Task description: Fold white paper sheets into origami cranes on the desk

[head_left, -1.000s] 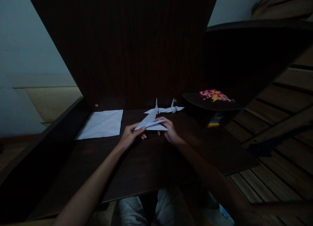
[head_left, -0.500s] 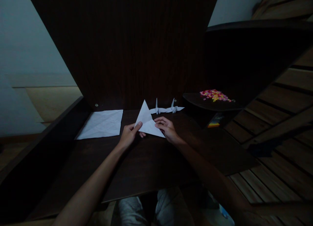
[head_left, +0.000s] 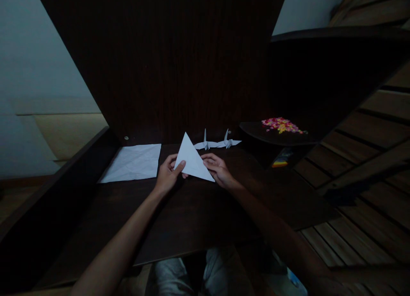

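Observation:
A white sheet of paper folded into a triangle (head_left: 191, 159) is held up above the dark desk, its point toward the back. My left hand (head_left: 168, 172) grips its left edge, thumb on the front face and fingers behind. On the right edge, my right hand (head_left: 218, 168) pinches the paper, with some fingertips hidden behind it. Just beyond stand two white paper cranes (head_left: 206, 145), side by side against the back panel. To the left lies a flat, creased white paper sheet (head_left: 133, 162).
The dark wooden desk (head_left: 192, 219) has a raised side board (head_left: 57, 193) on the left. At right, a rounded shelf (head_left: 256, 131) carries a heap of small pink, red and yellow pieces (head_left: 283, 125). Below it sits a yellow-and-orange item (head_left: 280, 162).
The folded paper has tipped slightly left and its right edge now runs straight, where it had a notch before. Both hands stay nearly in place, the left fingers shifted further behind the paper.

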`<state>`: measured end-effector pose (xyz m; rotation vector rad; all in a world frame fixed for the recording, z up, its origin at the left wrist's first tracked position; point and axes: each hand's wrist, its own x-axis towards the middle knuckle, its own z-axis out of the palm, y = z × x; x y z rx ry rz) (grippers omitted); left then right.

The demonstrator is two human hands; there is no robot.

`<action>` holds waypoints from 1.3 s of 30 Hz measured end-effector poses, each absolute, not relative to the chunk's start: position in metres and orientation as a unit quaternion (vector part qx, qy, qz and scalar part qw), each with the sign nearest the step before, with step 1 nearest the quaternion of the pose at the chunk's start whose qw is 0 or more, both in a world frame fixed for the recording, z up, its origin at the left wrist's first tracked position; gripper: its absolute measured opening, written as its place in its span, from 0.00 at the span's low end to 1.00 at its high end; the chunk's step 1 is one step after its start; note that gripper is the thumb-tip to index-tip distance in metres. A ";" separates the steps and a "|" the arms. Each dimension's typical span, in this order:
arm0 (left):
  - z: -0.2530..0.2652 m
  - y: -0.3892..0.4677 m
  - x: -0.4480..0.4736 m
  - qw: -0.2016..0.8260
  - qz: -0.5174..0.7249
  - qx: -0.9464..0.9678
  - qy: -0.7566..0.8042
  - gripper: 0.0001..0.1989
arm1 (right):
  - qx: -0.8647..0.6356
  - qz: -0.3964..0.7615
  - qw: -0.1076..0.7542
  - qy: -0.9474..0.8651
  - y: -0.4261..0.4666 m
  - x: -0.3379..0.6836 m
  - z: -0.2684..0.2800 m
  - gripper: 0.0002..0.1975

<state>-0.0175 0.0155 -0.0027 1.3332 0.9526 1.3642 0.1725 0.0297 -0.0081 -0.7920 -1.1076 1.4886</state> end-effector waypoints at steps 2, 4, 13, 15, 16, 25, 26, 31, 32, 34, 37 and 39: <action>-0.003 0.015 -0.016 0.482 0.575 0.538 0.384 0.29 | -0.328 0.629 0.531 -0.463 0.030 0.172 -0.008 0.15; -0.003 0.015 -0.015 0.477 0.585 0.537 0.376 0.29 | -0.324 0.632 0.529 -0.465 0.030 0.172 -0.009 0.15; -0.002 0.015 -0.017 0.469 0.588 0.544 0.372 0.23 | -0.310 0.614 0.521 -0.505 0.029 0.173 -0.011 0.14; -0.003 0.016 -0.017 0.480 0.592 0.537 0.361 0.26 | -0.306 0.614 0.518 -0.512 0.029 0.172 -0.010 0.15; -0.004 0.016 -0.017 0.487 0.595 0.531 0.356 0.26 | -0.305 0.614 0.516 -0.513 0.029 0.171 -0.010 0.15; -0.003 0.017 -0.018 0.550 0.601 0.471 0.339 0.16 | -0.321 0.617 0.510 -0.505 0.030 0.173 -0.012 0.15; -0.002 0.016 -0.018 0.562 0.598 0.467 0.328 0.17 | -0.323 0.617 0.512 -0.502 0.030 0.173 -0.012 0.15; -0.001 0.011 -0.019 0.593 0.592 0.464 0.288 0.26 | -0.321 0.606 0.528 -0.500 0.032 0.172 -0.013 0.15; -0.002 0.010 -0.019 0.591 0.588 0.469 0.291 0.28 | -0.319 0.604 0.530 -0.503 0.032 0.172 -0.013 0.15; -0.003 0.011 -0.019 0.581 0.580 0.481 0.307 0.30 | -0.315 0.600 0.532 -0.508 0.033 0.171 -0.014 0.15; -0.004 0.011 -0.020 0.569 0.575 0.491 0.322 0.35 | -0.311 0.593 0.537 -0.513 0.035 0.171 -0.017 0.15; -0.004 0.011 -0.020 0.568 0.572 0.495 0.324 0.38 | -0.311 0.589 0.540 -0.515 0.036 0.171 -0.018 0.15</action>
